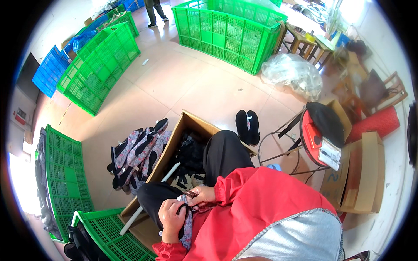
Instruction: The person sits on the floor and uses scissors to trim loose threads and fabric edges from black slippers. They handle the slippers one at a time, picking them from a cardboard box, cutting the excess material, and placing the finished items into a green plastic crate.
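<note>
In my lap I hold a grey and pink floral slipper, partly hidden by my hands and red sleeves. My left hand is closed around it, with fingers bent over its upper end. My right hand pinches at that same end from the other side. A small dark brown thing shows at the right fingertips; its kind cannot be made out. Between my knees stands an open cardboard box with black scraps inside. A white tube slants across the box.
Floral slippers lie heaped left of the box. A black pair stands beyond my right knee. Green crates flank my left; another large crate stands ahead. At right are a red-topped stool and cardboard. A person stands far off.
</note>
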`<state>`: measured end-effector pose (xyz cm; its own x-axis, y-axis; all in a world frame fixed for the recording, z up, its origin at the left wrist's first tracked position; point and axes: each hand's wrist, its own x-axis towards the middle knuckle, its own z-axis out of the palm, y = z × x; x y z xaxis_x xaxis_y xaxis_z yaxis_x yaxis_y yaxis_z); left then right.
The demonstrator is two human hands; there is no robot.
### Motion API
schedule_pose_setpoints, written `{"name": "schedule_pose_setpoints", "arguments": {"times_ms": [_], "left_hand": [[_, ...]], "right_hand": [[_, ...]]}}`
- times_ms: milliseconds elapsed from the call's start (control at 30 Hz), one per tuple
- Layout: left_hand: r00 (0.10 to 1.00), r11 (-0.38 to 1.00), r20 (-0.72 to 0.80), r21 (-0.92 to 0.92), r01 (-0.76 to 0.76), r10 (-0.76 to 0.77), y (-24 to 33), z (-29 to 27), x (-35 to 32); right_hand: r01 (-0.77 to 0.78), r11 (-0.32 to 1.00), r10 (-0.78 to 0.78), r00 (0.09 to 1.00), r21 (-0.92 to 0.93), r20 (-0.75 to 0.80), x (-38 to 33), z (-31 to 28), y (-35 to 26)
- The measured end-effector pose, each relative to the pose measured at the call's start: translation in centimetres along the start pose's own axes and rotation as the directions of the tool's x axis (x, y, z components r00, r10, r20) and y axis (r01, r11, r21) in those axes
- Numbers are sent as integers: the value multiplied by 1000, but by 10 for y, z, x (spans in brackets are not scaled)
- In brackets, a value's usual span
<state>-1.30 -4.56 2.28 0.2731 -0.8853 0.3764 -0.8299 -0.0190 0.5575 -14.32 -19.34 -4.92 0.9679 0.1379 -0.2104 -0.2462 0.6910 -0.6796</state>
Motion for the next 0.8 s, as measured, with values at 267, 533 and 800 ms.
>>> {"name": "schedule_pose_setpoints", "arguments": {"times_ms": [267, 533, 800], "left_hand": [[1000, 1000, -3, -12, 5, -5, 0, 1, 0], [999, 999, 6, -16, 38, -38, 3, 1, 0], [998, 998, -10, -8, 63, -63, 3, 1, 1]], "right_hand": [[-16, 1000, 16, 1000, 20, 6, 2, -4, 4], [16, 1000, -16, 1000, 24, -3, 8, -10, 15], [110, 992, -100, 981, 54, -166, 5, -11, 0]]}}
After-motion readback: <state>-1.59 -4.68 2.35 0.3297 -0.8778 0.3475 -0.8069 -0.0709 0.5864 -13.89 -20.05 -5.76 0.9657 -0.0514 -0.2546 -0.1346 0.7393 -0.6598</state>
